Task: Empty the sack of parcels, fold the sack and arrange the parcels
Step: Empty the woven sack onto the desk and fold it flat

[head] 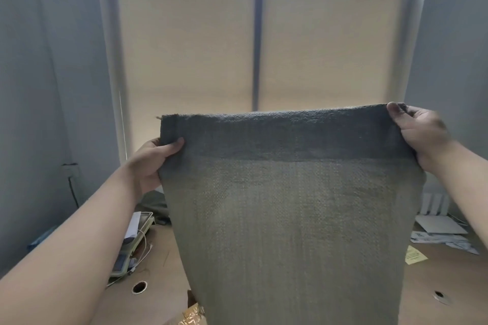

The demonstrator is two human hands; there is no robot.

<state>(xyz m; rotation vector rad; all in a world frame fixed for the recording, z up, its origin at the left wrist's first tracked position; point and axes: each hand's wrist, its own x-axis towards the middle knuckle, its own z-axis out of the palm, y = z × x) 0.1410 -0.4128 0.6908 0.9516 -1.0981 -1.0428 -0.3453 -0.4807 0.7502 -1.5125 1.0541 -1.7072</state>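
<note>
Woven sack (290,206) held up flat, left hand (154,163) and right hand (420,129) pinching top corners; looks emptied. Next: fold, corners together.

The sack (290,206) hangs above the table (163,258), before the window (190,47); a scale (132,245) lies left of the sack, papers (438,237) right.

At twelve o'clock a window (253,42) faces me, two beige blinds (184,42) covering all but a barred strip at the top. Below me is a brown table (163,258). At eight o'clock a pale green device (129,253) lies on it with a white cable (144,239), and a grommet hole (139,287) is near it. At four o'clock lie a yellow note (415,256), papers (443,241) and a white board (439,225), with a radiator (433,203) behind. A socket (70,168) is on the wall (39,87) at nine o'clock.
</note>
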